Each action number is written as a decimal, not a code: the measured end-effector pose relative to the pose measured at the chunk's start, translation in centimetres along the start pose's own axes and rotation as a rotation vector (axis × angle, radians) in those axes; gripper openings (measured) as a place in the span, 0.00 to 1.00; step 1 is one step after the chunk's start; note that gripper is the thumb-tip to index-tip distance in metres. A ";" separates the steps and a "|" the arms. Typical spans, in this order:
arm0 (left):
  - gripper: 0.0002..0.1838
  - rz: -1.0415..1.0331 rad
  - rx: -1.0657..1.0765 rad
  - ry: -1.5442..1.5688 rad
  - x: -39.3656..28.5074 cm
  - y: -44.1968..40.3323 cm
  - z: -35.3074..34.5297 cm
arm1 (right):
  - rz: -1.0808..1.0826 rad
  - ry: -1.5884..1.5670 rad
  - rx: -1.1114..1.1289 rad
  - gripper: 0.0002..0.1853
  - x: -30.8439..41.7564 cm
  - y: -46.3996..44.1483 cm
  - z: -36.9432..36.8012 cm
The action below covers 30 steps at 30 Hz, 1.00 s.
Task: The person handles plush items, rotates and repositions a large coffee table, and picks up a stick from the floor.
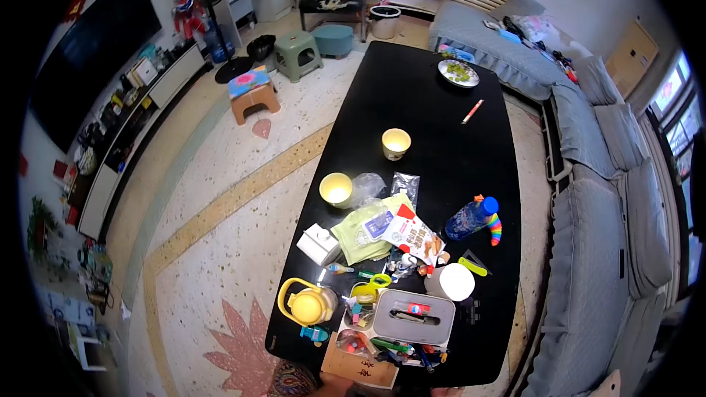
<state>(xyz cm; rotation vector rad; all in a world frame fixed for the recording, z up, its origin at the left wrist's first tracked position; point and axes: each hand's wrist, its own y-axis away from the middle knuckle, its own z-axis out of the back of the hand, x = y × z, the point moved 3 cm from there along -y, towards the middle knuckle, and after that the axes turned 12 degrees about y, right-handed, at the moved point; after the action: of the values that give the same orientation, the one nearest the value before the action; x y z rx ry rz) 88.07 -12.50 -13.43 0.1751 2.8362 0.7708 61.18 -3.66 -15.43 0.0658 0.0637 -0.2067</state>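
Observation:
At the bottom edge, part of my left hand (336,384) shows beside a brown paper piece (358,369) with dark characters; its fingers cannot be made out. A skin-coloured sliver (445,392) at the table's near edge may be my right hand, mostly cut off. Just beyond stands a desk organizer (413,318) with a grey lid, several pens (423,356) and small items in its compartments. Yellow-green scissors (379,281) stick up at its back left corner. A yellow-lidded jug (307,306) stands to the left, a white-topped cylinder (451,281) to the right.
On the black table (441,154) lie snack packets (412,235), a white box (318,243), two paper cups (396,144), a blue-capped bottle (471,218), a green cutter (473,266) and a plate (458,73). A grey sofa (596,250) runs along the right; stools (298,56) stand far left.

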 end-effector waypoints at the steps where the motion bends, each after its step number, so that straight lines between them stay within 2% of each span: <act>1: 0.22 -0.004 0.016 -0.030 0.1 0.2 0.2 | 0.009 0.036 -0.031 0.21 0.3 0.1 0.3; 3: 0.22 -0.022 -0.017 0.014 0.1 0.3 0.4 | -0.033 0.000 0.188 0.21 0.8 -0.1 1.6; 4: 0.21 -0.054 -0.054 0.071 -0.1 0.1 0.6 | -0.053 -0.033 0.407 0.22 1.2 -0.2 1.5; 5: 0.21 -0.050 -0.049 0.056 -0.4 -0.1 0.9 | -0.062 -0.046 0.406 0.22 1.5 0.1 0.9; 7: 0.21 -0.059 -0.114 0.119 -0.7 -0.9 1.5 | 0.001 -0.061 0.053 0.22 1.8 0.4 0.6; 8: 0.21 -0.060 -0.113 0.106 -1.1 -1.2 1.8 | -0.004 -0.073 0.055 0.22 1.9 0.8 -1.1; 10: 0.25 -0.055 -0.084 0.044 -1.3 -1.3 1.9 | -0.661 -1.882 0.099 0.22 1.1 2.2 -5.3; 11: 0.25 -0.052 -0.091 0.034 -1.4 -1.3 1.9 | -0.674 -1.886 0.101 0.22 1.3 1.8 -3.3; 12: 0.26 -0.057 -0.111 -0.032 -1.6 -1.4 1.6 | -0.321 -0.995 0.273 0.22 2.0 0.4 0.3; 13: 0.27 -0.063 -0.128 -0.096 -1.6 -1.7 1.4 | -0.045 -0.077 0.228 0.23 2.6 -1.0 3.9; 14: 0.30 -0.079 -0.038 -0.146 -1.7 -2.3 2.1 | -0.045 -0.038 0.158 0.22 2.7 -0.6 3.2; 15: 0.33 -0.100 0.052 -0.193 -1.8 -2.6 1.5 | -0.088 -0.156 0.174 0.22 2.6 -0.3 2.5; 17: 0.36 -0.086 0.026 -0.116 -2.4 -2.4 1.6 | -0.239 -0.550 0.205 0.21 2.8 0.4 0.6; 19: 0.38 -0.096 0.030 -0.109 -2.6 -2.1 0.7 | -0.610 -1.552 0.167 0.21 3.5 1.1 -1.8; 21: 0.38 -0.184 0.087 -0.138 -2.9 -1.9 -0.2 | -0.792 -2.028 0.150 0.21 4.3 1.6 -3.3; 22: 0.38 -0.125 0.180 -0.202 -3.4 -2.2 2.0 | -0.901 -2.226 0.153 0.20 4.5 1.9 -4.4; 23: 0.33 -0.064 0.053 -0.121 -3.5 -2.6 3.9 | -1.358 -2.646 0.079 0.20 4.6 2.7 -6.1; 25: 0.23 0.024 -0.216 0.074 -3.8 -3.3 7.8 | -1.217 -2.711 0.003 0.26 4.3 3.9 -7.9; 27: 0.18 -0.005 -0.260 -0.057 -4.4 -2.6 8.3 | -1.334 -2.593 0.007 0.26 4.5 3.7 -7.1; 28: 0.18 0.029 -0.275 -0.079 -4.4 -2.5 8.5 | -1.117 -2.591 -0.066 0.26 4.5 4.5 -8.9; 29: 0.19 -0.059 -0.211 -0.163 -4.4 -2.9 8.5 | -1.143 -2.588 -0.099 0.26 4.8 5.0 -9.3; 30: 0.19 -0.101 -0.176 -0.204 -4.4 -3.2 8.3 | -1.320 -2.610 -0.095 0.25 4.9 5.3 -9.6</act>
<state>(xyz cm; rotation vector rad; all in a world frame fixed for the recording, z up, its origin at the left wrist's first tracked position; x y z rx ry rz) 93.98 -11.86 -21.40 0.0782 2.5505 0.9181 66.51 1.19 -25.07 -0.3997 -2.5567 -1.4420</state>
